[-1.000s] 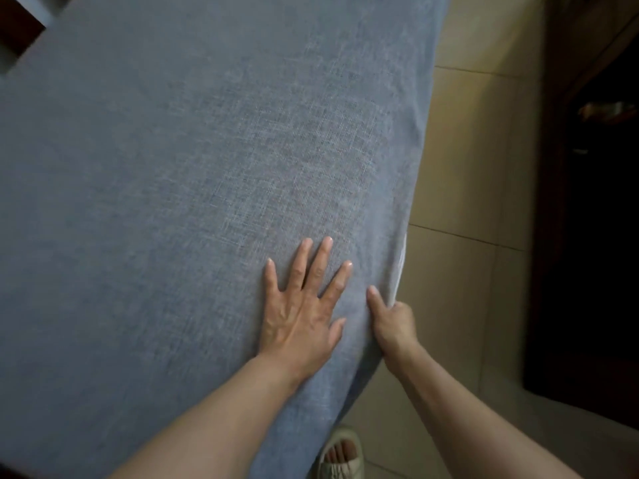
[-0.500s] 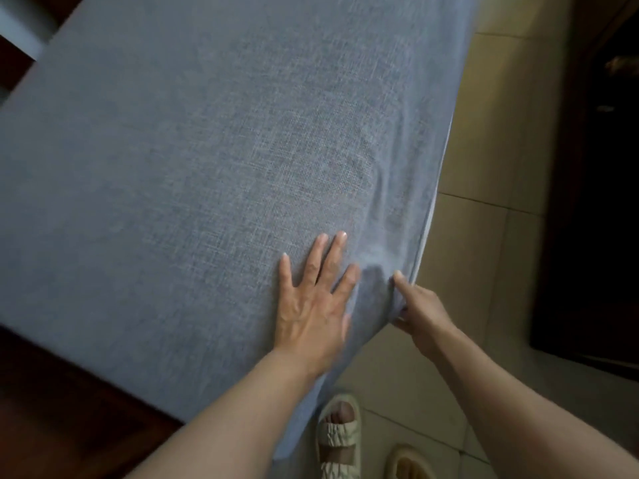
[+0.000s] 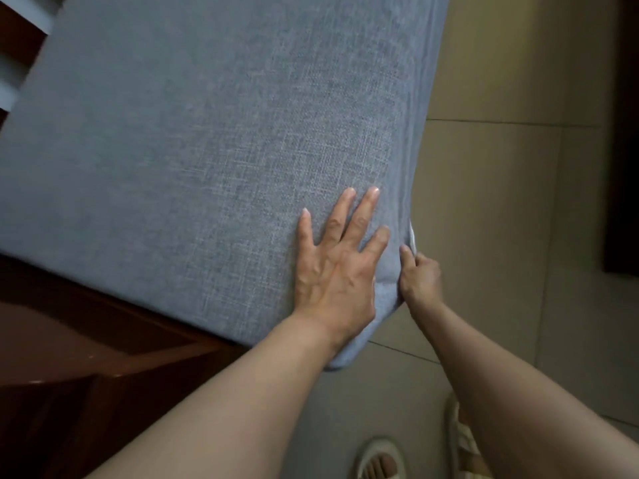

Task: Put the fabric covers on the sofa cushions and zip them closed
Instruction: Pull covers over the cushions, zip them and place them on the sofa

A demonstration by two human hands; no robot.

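Note:
A big sofa cushion in a grey-blue woven fabric cover (image 3: 207,140) fills most of the view, lying flat with its near right corner over the floor. My left hand (image 3: 337,267) rests flat on that corner, fingers spread. My right hand (image 3: 420,280) is closed on the cover's right side edge just beside it, pinching the fabric; its fingertips are hidden behind the edge. A thin strip of white (image 3: 412,233) shows along the edge just above my right hand. The zip itself cannot be made out.
Dark reddish wooden furniture (image 3: 86,347) lies under and in front of the cushion at the lower left. Beige floor tiles (image 3: 491,188) spread to the right. My feet in pale sandals (image 3: 378,459) stand at the bottom. A dark piece of furniture (image 3: 622,133) lines the right edge.
The cushion has shifted up and to the right in view, baring more of the wooden furniture. My right hand moved in from the side and closed on the cover's edge; my left hand stays flat.

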